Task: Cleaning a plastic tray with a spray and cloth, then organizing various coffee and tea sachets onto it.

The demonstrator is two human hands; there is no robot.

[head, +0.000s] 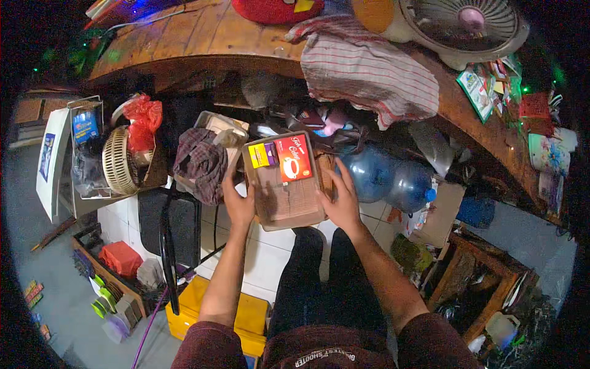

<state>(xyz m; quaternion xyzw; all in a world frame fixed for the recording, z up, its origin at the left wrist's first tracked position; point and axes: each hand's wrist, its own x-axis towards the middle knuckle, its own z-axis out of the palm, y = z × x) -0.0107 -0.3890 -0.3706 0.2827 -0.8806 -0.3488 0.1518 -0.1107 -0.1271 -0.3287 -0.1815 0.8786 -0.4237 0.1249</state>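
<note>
A shallow rectangular beige tray [286, 205] with a ribbed, woven-looking floor is in front of my legs. My left hand [238, 200] holds its left side, the thumb along the rim. At the right side, my right hand [342, 203] has its thumb against the rim and its other fingers spread over a brown wicker-like surface [327, 175]. Inside the tray, toward the far end, lie a red tea box [293, 159] with a cup picture, a small yellow box [259, 155] and a purple packet [272, 153]. What supports the tray underneath is hidden.
A wooden counter [207, 34] spans the far side, with a striped cloth [368, 74] draped over its edge. Blue water jugs [368, 173] lie at right. To the left are a crumpled checked cloth [200, 161], a black folding chair [169, 226] and a yellow box [249, 313].
</note>
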